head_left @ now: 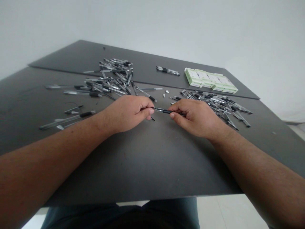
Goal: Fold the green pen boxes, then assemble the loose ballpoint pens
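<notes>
Between my two hands a pen (162, 110) with a black grip lies roughly level, held above the grey table. My left hand (132, 113) is closed, thumb and fingertips pinching its left end. Closed around the grip end on the right is my right hand (196, 116), its fingers hiding that end. A thin dark tip (152, 119) shows just under my left fingertips; whether it is held or lies on the table I cannot tell. Just beyond the hands sit small silvery cone tips (167, 91). A heap of clear pens with black grips (107, 84) spreads behind my left hand.
Beside my right hand lies another heap of pens (221, 103). Green-and-white boxes (211, 79) stand at the back right, with a few pens (168, 70) left of them. Loose pen parts (69, 121) lie near my left forearm. A raised board edge crosses the table (147, 171).
</notes>
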{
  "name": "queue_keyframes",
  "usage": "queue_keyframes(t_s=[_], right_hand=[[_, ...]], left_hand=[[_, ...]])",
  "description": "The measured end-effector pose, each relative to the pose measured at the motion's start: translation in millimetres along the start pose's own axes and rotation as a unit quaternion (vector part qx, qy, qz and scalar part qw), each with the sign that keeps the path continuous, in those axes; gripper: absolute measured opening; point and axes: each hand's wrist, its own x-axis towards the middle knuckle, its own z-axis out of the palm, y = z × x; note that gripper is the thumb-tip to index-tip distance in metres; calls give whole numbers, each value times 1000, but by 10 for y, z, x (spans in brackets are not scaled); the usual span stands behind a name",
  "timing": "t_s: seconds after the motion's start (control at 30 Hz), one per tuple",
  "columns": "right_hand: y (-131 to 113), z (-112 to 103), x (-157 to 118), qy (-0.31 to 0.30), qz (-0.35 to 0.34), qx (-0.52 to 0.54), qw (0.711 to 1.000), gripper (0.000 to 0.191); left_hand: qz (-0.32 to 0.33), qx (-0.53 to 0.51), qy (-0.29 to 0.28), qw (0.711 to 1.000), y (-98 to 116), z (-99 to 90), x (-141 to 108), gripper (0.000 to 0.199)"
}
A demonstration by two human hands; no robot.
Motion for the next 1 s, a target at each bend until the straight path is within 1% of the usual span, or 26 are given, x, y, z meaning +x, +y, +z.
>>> queue_keyframes(t_s=[0.17, 0.33, 0.53, 1.0], right_hand=[[6, 1, 0, -9, 1, -3, 1000, 26], [3, -7, 3, -8, -12, -2, 1000, 28], [11, 7, -2, -12, -5, -1, 1000, 25], [-13, 18, 8, -15, -11, 12, 1000, 24]], left_hand=[[11, 15, -8, 1000, -21, 3, 2, 27], [5, 14, -9, 1000, 4, -13, -2, 27], [13, 13, -9, 1000, 26, -16, -14, 25], [-11, 9, -23, 1000, 54, -23, -10, 28]])
